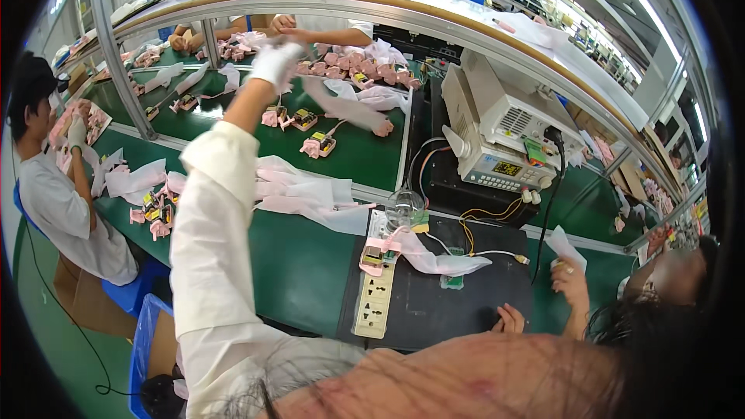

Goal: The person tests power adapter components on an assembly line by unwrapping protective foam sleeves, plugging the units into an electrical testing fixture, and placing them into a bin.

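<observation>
skin point(458, 380), left hand point(277, 64) near pink parts point(363, 71)

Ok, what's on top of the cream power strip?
A pink unit lies across the upper part of the power strip, leaving lower sockets showing. Whatever it covers can't be seen.

adapter point(373, 255) on power strip point(373, 302), instruments point(485, 165) behind right

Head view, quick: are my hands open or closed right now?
Left hand: gloved, blurred, cannot tell.
Right hand: mostly hidden, cannot tell.
</observation>
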A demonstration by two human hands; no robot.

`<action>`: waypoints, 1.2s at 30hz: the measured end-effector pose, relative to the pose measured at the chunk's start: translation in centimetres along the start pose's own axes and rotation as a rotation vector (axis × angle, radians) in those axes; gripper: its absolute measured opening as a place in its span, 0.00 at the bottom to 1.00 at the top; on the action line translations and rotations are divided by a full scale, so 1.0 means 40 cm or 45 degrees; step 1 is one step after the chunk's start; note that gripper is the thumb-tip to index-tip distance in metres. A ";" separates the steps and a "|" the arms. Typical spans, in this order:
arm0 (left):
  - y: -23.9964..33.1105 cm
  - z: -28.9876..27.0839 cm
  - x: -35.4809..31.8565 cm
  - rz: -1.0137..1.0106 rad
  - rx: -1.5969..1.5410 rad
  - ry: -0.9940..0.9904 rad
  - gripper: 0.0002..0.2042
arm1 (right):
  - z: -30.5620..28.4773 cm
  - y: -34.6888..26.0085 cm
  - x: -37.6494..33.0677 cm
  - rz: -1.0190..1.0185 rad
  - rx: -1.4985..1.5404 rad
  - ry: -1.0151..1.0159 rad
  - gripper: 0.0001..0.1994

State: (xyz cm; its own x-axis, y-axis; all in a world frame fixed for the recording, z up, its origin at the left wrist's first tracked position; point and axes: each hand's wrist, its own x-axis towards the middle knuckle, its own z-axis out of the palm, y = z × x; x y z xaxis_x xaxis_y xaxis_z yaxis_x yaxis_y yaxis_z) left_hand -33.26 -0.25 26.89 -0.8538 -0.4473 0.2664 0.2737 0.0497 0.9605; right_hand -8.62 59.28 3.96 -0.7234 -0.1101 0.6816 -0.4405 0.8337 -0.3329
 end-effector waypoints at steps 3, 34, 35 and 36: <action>0.028 -0.147 0.024 0.119 -0.019 0.182 0.22 | 0.001 -0.010 0.008 -0.007 0.007 0.018 0.14; -0.408 0.140 0.097 -0.120 1.825 -0.116 0.12 | 0.039 0.077 -0.007 -0.389 0.100 0.153 0.13; -0.396 0.128 0.086 0.004 1.612 -0.003 0.11 | 0.044 0.070 -0.007 -0.390 0.143 0.252 0.16; -0.382 0.117 0.074 0.124 1.395 0.109 0.10 | 0.042 0.059 -0.014 -0.394 0.156 0.246 0.16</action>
State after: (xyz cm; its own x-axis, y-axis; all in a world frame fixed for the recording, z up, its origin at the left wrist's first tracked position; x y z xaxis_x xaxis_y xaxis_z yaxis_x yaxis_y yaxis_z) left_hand -42.05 1.83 13.39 -0.8047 -0.4570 0.3789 -0.2393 0.8338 0.4974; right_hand -10.15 60.41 1.72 -0.4379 -0.2328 0.8684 -0.6910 0.7051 -0.1594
